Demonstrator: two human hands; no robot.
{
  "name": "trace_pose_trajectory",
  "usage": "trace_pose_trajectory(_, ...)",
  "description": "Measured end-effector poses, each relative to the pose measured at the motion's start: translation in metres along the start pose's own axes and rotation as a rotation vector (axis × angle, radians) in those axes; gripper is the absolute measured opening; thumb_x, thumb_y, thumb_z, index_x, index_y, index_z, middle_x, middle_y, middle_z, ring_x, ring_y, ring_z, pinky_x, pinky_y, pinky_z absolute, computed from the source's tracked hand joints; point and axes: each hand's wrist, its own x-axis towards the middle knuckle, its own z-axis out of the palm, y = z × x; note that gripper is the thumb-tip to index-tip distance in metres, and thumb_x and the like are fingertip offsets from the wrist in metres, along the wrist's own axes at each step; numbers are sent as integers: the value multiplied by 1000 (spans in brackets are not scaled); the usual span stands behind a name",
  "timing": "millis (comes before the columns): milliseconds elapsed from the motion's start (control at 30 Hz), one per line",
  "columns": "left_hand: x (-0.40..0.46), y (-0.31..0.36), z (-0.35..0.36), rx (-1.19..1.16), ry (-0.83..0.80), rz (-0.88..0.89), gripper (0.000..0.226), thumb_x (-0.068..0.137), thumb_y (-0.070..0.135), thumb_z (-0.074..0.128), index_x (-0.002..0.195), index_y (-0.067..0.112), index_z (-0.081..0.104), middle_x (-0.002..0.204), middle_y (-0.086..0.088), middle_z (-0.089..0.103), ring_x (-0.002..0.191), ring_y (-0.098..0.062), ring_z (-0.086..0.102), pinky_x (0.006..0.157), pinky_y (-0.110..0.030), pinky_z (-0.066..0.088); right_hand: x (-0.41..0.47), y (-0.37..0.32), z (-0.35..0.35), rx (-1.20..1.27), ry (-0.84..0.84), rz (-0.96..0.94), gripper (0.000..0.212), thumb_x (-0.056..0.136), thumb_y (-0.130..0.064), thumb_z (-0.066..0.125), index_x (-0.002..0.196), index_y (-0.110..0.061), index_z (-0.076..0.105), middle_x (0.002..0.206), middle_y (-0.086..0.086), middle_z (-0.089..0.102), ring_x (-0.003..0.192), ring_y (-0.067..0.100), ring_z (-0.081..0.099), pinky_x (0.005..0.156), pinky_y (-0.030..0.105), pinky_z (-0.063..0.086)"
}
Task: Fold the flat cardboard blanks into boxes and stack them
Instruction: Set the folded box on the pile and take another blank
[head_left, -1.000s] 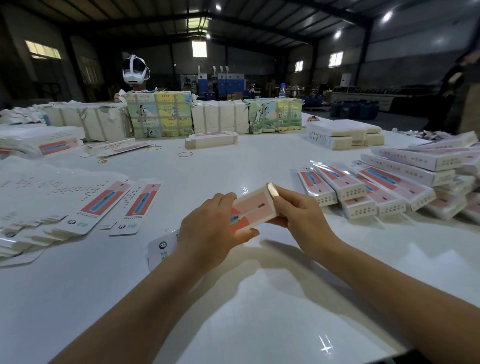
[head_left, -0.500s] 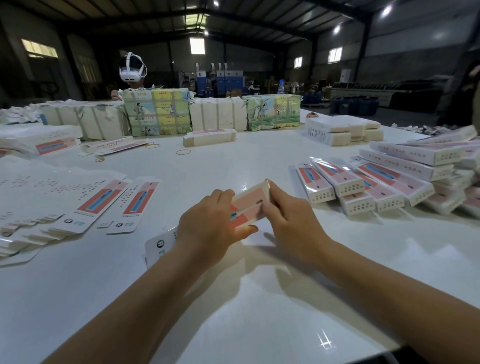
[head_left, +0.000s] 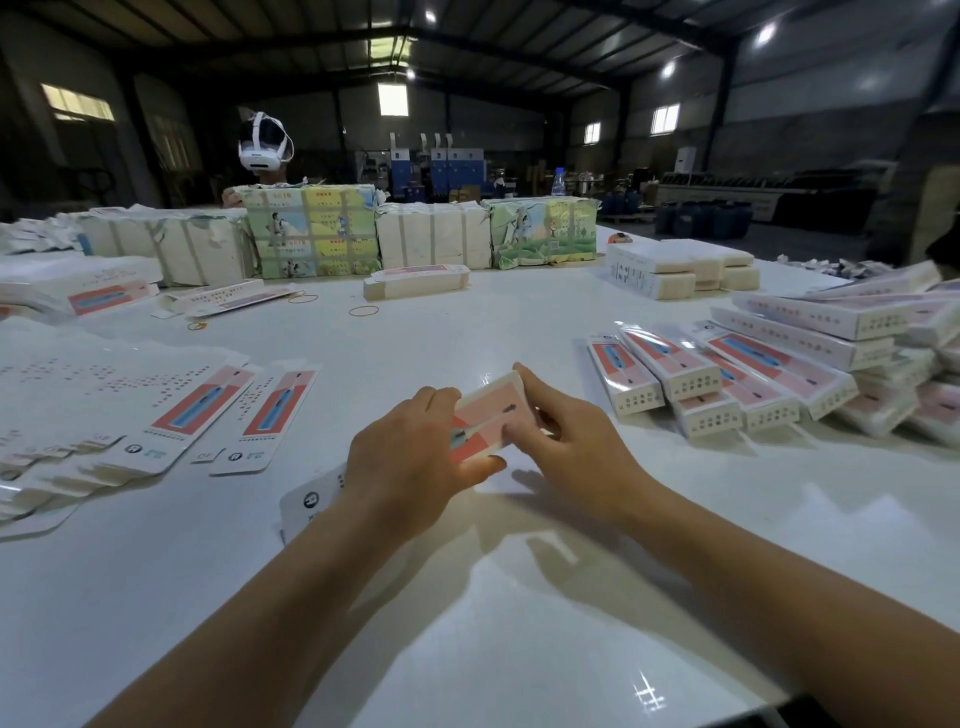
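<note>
A pink and white cardboard box (head_left: 485, 415) is held between both hands over the middle of the white table (head_left: 519, 623). My left hand (head_left: 405, 462) grips its near part, thumb under the edge. My right hand (head_left: 566, 441) holds its far end, fingers curled over the top and side. The box's white hanging tab (head_left: 306, 501) sticks out to the left under my left wrist. Flat blanks (head_left: 130, 410) lie fanned out at the left. Folded boxes (head_left: 753, 374) are piled at the right.
Bundled stacks of blanks (head_left: 311, 234) line the far edge, with a person wearing a white headset (head_left: 262, 143) behind them. A small stack (head_left: 415, 280) and rubber bands (head_left: 363, 310) lie mid-table. White box stacks (head_left: 680, 270) sit at the far right.
My right hand has moved from the box's far corner down over its end and side. The box has dropped slightly toward the table. My left hand keeps its grip.
</note>
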Motion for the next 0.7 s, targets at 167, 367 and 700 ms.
trace_pose_trajectory(167,2,-2,-5,82,-48,30,62,76,67,57,120,26,45,110,8,56,88,-12,55,72,-25,47,-1,5,1,-249,-37,-73,67,90,-20,57,148,-25,25,146,-4,37,120,8,45,100,30,45)
trace_pose_trajectory(367,1,-5,-7,81,-138,79,62,74,64,63,120,26,48,109,8,59,89,-11,57,78,-24,46,0,14,-2,-748,-141,-379,71,84,-23,66,146,-13,34,143,5,43,129,23,34,100,38,42)
trace_pose_trajectory(700,3,-11,3,54,112,161,38,78,31,67,107,7,69,116,-15,64,110,-39,57,91,-56,44,42,33,-90,-698,511,-41,49,91,-38,57,136,-22,48,117,8,61,96,18,43,75,31,37)
